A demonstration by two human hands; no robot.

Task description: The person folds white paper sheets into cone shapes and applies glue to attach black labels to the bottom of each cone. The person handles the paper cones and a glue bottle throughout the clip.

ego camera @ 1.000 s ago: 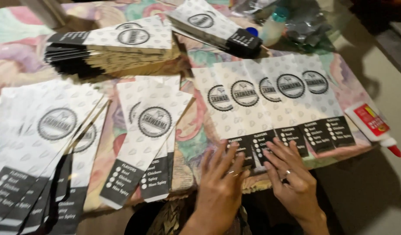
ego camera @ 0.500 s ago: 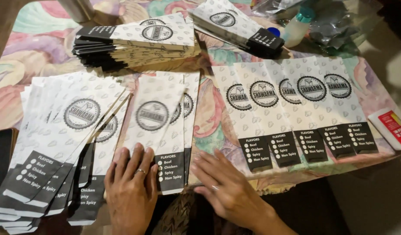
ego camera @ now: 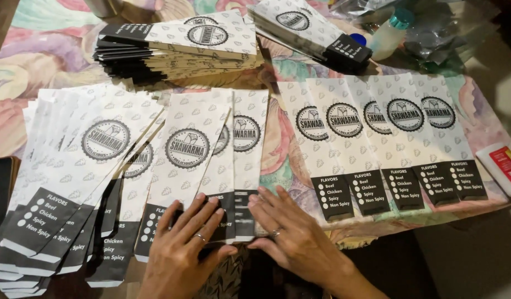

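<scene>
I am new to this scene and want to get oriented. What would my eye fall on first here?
First, the white paper bags with round black stamps: a fanned row at the right, a loose pile at the left. Near the lower edge, the left hand and right hand lie flat on the middle bags. Behind them sit two neat stacks.

white paper bags (ego camera: 211, 160) — overlapped, flat, black ends nearest table edge
</scene>
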